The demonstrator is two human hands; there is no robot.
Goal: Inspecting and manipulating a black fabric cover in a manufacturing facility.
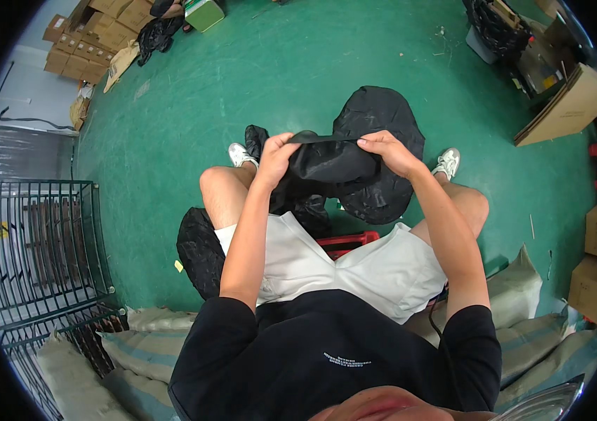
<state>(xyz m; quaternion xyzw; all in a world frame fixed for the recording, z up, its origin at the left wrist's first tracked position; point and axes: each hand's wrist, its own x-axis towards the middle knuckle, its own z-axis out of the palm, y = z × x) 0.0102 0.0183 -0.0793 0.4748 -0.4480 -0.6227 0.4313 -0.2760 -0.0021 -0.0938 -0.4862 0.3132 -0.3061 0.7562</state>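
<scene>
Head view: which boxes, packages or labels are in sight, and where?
Stacked brown cardboard boxes: far left, by the wall.
Green box: top edge, on the floor.
Flattened brown cardboard sheet: upper right, leaning.
Two brown cartons: right edge.
Small yellow tag: floor, beside a black fabric piece.

The green floor (298, 77) bears a black fabric pile (382, 112), cardboard boxes (77, 52) and sacks (516, 288).

Red plastic stool (344, 243) mostly hidden under white shorts. Black fabric piece (333, 165) covers fingertips of both hands. Cardboard boxes (596, 259) at 3 o'clock cut by rim. Lower black fabric pile (200, 252) partly behind thigh.
</scene>
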